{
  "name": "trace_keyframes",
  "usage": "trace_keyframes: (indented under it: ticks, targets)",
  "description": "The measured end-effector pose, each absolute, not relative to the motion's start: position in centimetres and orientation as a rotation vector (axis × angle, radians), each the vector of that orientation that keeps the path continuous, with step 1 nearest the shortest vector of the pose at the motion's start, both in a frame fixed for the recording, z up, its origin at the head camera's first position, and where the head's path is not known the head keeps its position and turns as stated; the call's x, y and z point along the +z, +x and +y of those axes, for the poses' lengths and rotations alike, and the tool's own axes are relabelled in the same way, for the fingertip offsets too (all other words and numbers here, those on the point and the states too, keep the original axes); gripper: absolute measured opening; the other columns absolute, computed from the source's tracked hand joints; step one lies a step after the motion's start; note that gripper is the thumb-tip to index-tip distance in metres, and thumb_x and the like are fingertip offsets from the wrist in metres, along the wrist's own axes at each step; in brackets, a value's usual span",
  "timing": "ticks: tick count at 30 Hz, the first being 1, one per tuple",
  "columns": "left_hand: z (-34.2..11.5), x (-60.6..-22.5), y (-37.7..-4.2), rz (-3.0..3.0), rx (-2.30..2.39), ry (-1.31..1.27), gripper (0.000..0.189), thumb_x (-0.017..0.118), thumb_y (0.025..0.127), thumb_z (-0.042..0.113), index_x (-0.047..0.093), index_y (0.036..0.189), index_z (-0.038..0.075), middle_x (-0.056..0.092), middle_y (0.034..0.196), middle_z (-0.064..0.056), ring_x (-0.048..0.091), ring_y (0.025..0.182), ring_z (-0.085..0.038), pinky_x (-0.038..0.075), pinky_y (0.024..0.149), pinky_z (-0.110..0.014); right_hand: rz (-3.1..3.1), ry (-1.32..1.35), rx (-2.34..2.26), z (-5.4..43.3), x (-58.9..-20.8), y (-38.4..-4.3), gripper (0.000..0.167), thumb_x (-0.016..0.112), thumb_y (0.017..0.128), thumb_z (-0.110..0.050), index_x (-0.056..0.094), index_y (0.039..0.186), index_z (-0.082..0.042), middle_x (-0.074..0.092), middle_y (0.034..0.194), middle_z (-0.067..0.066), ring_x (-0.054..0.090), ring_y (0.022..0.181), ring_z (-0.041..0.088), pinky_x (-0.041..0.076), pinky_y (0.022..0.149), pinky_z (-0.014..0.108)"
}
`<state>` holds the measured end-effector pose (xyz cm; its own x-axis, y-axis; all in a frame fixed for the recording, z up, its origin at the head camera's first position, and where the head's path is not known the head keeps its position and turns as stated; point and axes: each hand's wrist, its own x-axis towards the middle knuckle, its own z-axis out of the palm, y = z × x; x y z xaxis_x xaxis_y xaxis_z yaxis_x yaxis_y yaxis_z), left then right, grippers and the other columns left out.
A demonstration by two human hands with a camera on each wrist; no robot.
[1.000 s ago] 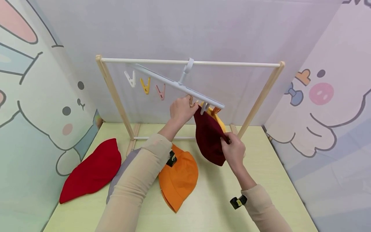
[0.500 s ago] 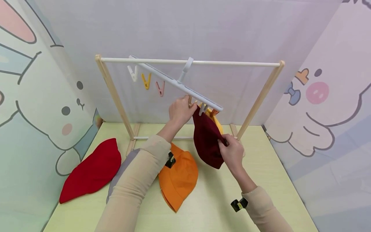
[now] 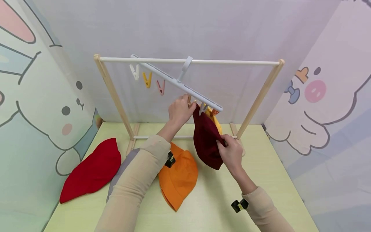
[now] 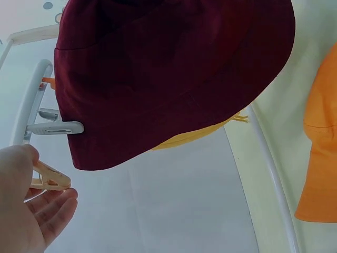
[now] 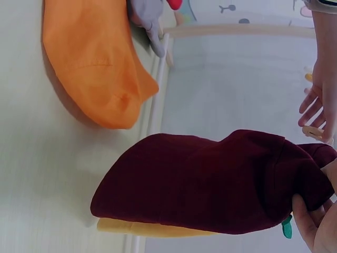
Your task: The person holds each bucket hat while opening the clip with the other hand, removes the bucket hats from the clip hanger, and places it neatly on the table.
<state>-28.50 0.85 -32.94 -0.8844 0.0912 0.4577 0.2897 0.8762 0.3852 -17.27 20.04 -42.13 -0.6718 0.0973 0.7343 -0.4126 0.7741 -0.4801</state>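
Observation:
A maroon bucket hat (image 3: 204, 138) hangs folded from the right part of a pale blue clip hanger (image 3: 165, 76). A grey clip (image 4: 58, 127) bites its edge. My left hand (image 3: 180, 111) pinches a peach-coloured clip (image 4: 52, 178) on the hanger, beside the hat's corner; in the left wrist view that clip stands apart from the fabric. With thumb and fingers, my right hand (image 3: 232, 151) grips the hat's right edge. Behind it shows part of a yellow hat (image 3: 216, 124), near an orange clip (image 3: 214, 112). A small green piece (image 5: 287, 227) peeks out under the maroon hat in the right wrist view.
The hanger hooks tilted over the white rod (image 3: 139, 60) of a wooden-legged rack. White (image 3: 134, 71), yellow (image 3: 147, 80) and pink (image 3: 160, 87) clips dangle on its left. On the table lie red (image 3: 92, 170), grey (image 3: 124, 170) and orange (image 3: 179, 175) hats, the grey one partly behind my left arm.
The hanger has swung slightly, its left end rising. The maroon hat and my right hand have shifted a little left and down. My left hand stays at the peach clip.

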Motion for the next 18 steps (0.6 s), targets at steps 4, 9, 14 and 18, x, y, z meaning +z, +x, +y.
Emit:
trace_keyframes:
  ticks: [4,9,14,18]
  targets:
    - [0.80,-33.03,-28.54,-2.613,-0.651,-0.269,0.029,0.055,0.087,0.041,0.057,0.088,0.012,0.054,0.072,0.000,0.051,0.057,-0.018,0.042,0.048,-0.030,-2.170,0.255,0.848,19.89,-42.03,-17.14,0.008,0.071,0.072,-0.002,0.068,0.079,-0.005,0.065,0.070,0.006,0.054,0.059,0.016,0.040,0.054,0.031]
    - [0.67,-33.09,-28.38,-2.631,-0.653,-0.258,0.031,0.055,0.087,0.041,0.061,0.096,0.012,0.057,0.077,-0.001,0.054,0.061,-0.019,0.044,0.050,-0.031,-2.181,0.268,0.844,19.71,-42.05,-16.98,0.008,0.071,0.073,-0.004,0.068,0.079,-0.005,0.065,0.072,0.007,0.054,0.060,0.017,0.042,0.054,0.033]
    - [0.47,-33.11,-28.03,-2.643,-0.663,-0.255,0.036,0.056,0.086,0.039,0.061,0.111,0.013,0.063,0.092,-0.002,0.060,0.073,-0.019,0.049,0.057,-0.034,-2.194,0.268,0.834,19.71,-42.18,-16.95,0.008,0.071,0.073,-0.005,0.068,0.080,-0.006,0.066,0.073,0.006,0.054,0.061,0.017,0.043,0.055,0.034]
    - [0.27,-33.21,-27.82,-2.626,-0.689,-0.245,0.036,0.058,0.085,0.037,0.062,0.111,0.013,0.065,0.097,-0.002,0.062,0.078,-0.020,0.050,0.061,-0.036,-2.203,0.263,0.831,19.71,-42.20,-16.93,0.007,0.071,0.074,-0.006,0.068,0.080,-0.008,0.065,0.073,0.006,0.054,0.062,0.017,0.042,0.055,0.033]
